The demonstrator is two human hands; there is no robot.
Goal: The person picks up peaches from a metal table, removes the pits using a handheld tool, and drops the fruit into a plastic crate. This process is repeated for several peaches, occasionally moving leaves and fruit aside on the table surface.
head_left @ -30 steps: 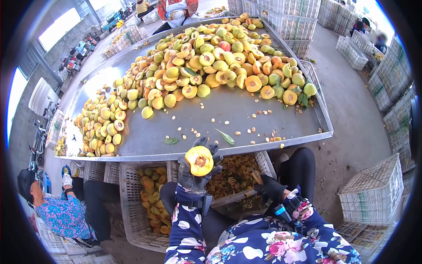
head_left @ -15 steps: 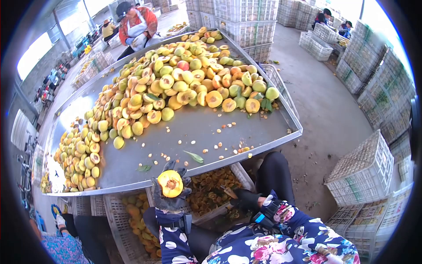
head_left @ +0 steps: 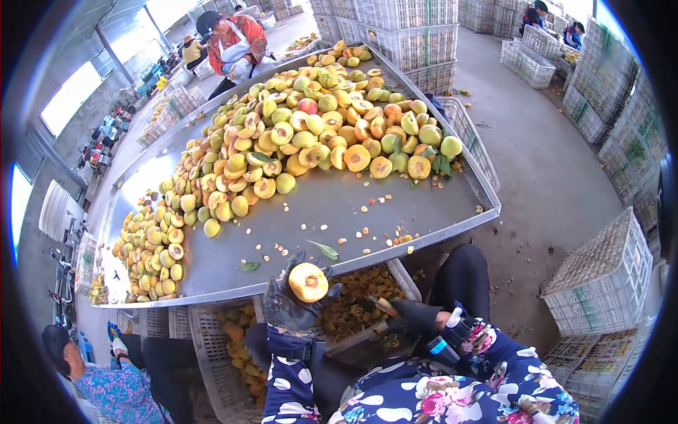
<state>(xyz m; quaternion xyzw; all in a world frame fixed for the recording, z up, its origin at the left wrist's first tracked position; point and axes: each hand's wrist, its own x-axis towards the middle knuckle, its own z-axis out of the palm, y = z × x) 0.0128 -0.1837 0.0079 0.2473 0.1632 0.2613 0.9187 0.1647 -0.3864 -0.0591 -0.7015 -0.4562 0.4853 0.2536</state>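
My left hand (head_left: 293, 300), in a dark, stained glove, holds a halved peach (head_left: 308, 282) with its cut side up, showing yellow flesh and a brownish hollow in the middle. It is just in front of the near edge of a metal table (head_left: 311, 219). My right hand (head_left: 413, 318), also in a dark glove, is closed lower and to the right, over the side of a crate (head_left: 404, 281). A short, light-brown tool tip (head_left: 385, 307) sticks out from it; the kind of tool I cannot tell. Dark peach scraps (head_left: 360, 293) lie in that crate.
A large heap of whole and halved peaches (head_left: 282, 134) covers the table's far part. Loose pits and leaves (head_left: 325, 250) lie nearer. Another crate with peach halves (head_left: 244, 353) stands at my left. A person (head_left: 236, 46) works across the table; another (head_left: 120, 385) sits at left. White crates (head_left: 600, 275) stand right.
The view has shifted, so the table and heap appear farther right. My left hand still holds the peach half, now tilted more upward; the person at left shows more.
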